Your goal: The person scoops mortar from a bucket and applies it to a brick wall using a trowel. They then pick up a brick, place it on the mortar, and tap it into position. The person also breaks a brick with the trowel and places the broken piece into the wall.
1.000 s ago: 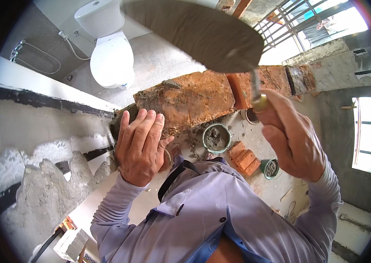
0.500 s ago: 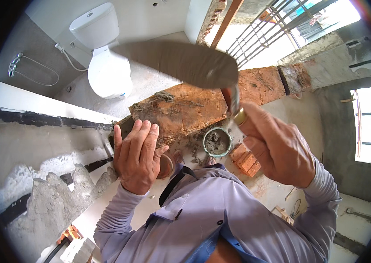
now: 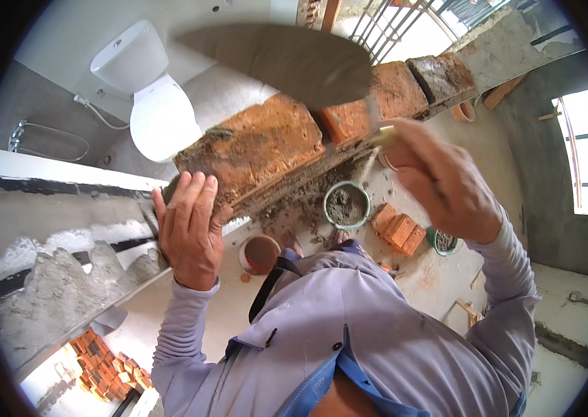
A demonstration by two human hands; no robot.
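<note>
Trowel Up, Palm Down: Both Hands at the Brick Course

And here is the right hand [image 3: 440, 182], fist wrapped round the handle of a trowel [image 3: 283, 59], its broad grey blade blurred and raised above the wall top! Over on the other side, the left hand [image 3: 193, 226] lies flattened, fingers long and nearly together, thumb set apart, at the left end of the large orange brick [image 3: 259, 149]. Contact looks likely there; the fingertips hide the exact spot.

That brick sits on the wall top, a dark gap between it and the next brick [image 3: 381, 101]. It looks a heavy, stiff customer: rough faces should give good grip, though the crumbly edges could chip, and the wet-looking smear on top may be slick. Best hold, I'd judge, is across the two long sides, fingers clear of the corners.

The trowel should be far lighter, a thin, stiff blade best managed by the handle, right behind the pale ferrule [image 3: 386, 137]. Down below, a bucket of mortar [image 3: 347, 205] stands beside stacked bricks [image 3: 398, 231]!
</note>
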